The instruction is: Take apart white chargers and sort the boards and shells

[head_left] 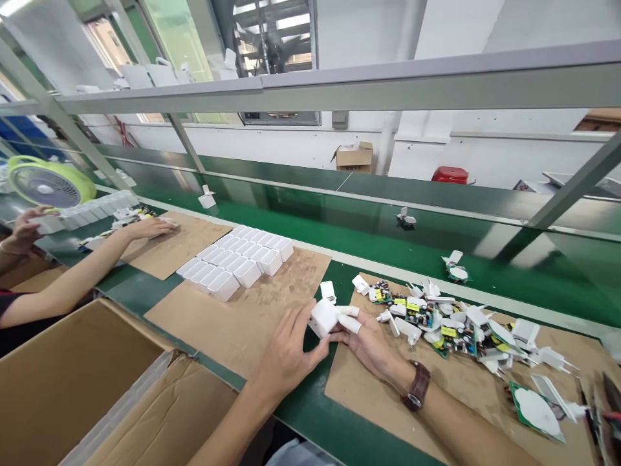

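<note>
A white box-shaped charger housing point(324, 316) is held between my two hands above the near edge of the bench. My left hand point(288, 343) grips its left side with thumb and fingers. My right hand point(366, 343), with white finger cots on two fingers and a brown watch at the wrist, closes on its right side. Just behind the housing shows a small white plastic piece point(328, 291); I cannot tell whether it touches it. To the right lies a pile of circuit boards with white plug parts point(449, 323). Open white housings point(233, 259) stand in rows to the left.
Brown cardboard sheets point(213, 330) cover parts of the green bench. An open carton point(140, 388) stands at the near left. Beyond runs a green conveyor belt point(310, 220) carrying a few assemblies. A co-worker's arm point(87, 272) reaches in at left, near a green fan point(48, 184).
</note>
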{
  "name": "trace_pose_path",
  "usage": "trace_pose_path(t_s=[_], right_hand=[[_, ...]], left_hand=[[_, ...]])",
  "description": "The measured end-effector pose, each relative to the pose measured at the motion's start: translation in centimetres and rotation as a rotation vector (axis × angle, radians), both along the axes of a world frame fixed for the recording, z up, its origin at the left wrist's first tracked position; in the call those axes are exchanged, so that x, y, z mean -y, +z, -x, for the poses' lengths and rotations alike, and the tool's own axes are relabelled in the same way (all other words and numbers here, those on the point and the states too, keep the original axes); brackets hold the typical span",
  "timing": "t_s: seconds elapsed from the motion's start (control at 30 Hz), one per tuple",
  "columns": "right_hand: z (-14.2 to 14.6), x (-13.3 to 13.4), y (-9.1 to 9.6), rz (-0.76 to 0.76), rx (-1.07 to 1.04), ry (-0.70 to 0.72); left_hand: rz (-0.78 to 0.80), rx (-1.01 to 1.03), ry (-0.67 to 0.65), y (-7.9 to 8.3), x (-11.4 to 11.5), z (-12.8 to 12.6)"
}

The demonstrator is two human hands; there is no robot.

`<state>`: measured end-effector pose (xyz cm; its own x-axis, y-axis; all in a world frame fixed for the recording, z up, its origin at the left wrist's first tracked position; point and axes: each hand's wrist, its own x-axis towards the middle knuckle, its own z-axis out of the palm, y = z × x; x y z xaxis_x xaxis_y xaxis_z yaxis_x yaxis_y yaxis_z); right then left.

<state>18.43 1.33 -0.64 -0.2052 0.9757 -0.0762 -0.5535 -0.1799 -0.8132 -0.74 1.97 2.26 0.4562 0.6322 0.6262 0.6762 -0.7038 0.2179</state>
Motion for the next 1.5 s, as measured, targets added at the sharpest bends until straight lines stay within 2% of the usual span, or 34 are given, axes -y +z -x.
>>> trace_pose_path(t_s=[0.13,0.2,0.3,0.4,0.47,0.53,0.67,0.8,0.87,0.93,1.03,1.17,1.3,1.5], right_hand=[[0.0,0.0,0.2,-0.085,0.062,-0.014],[0.0,-0.1,0.3,-0.112,0.097,-0.018],[0.2,-0.4,0.1,-0.117,0.128,-0.052],[0.6,-0.8,-0.3,-0.094,0.149,-0.077],[0.9,-0.9,-0.5,-0.083,0.160,-0.071],[1.2,-1.1,-0.7,-0.076,0.164,-0.064],[1.6,-1.3,-0.9,-0.067,0.166,-0.046],[1.7,-1.5,-1.0,-0.049,0.184,-0.022],[1.6,-1.4,-0.9,-0.040,0.192,-0.022],[1.6,-1.3,-0.7,-0.035,0.193,-0.026],[1.6,-1.3,-0.4,-0.028,0.216,-0.026],[2.0,-1.9,-0.6,-0.032,0.267,0.013],[2.6,-2.7,-1.4,-0.026,0.259,0.028],[2.8,-3.1,-1.6,-0.021,0.283,0.038]], left_hand=[[0.042,-0.039,0.034,-1.1,-1.1,1.0],[0.124,-0.027,0.035,-0.8,-2.0,1.4],[0.305,-0.018,0.078,0.9,-4.1,1.5],[0.391,0.031,0.180,3.1,-7.8,0.6],[0.459,0.106,0.188,3.9,-10.6,-0.7],[0.553,0.175,0.129,4.0,-13.5,-2.5],[0.661,0.200,0.035,2.8,-18.7,-7.0],[0.689,0.210,0.050,1.8,-23.5,-11.2],[0.670,0.235,0.077,1.3,-25.1,-12.6],[0.631,0.268,0.115,0.7,-25.7,-13.5],[0.540,0.297,0.123,-0.2,-24.7,-14.2],[0.513,0.205,-0.083,-0.6,-22.1,-15.4],[0.549,0.040,-0.316,0.2,-20.7,-18.1],[0.547,-0.180,-0.428,1.1,-20.5,-23.4]])
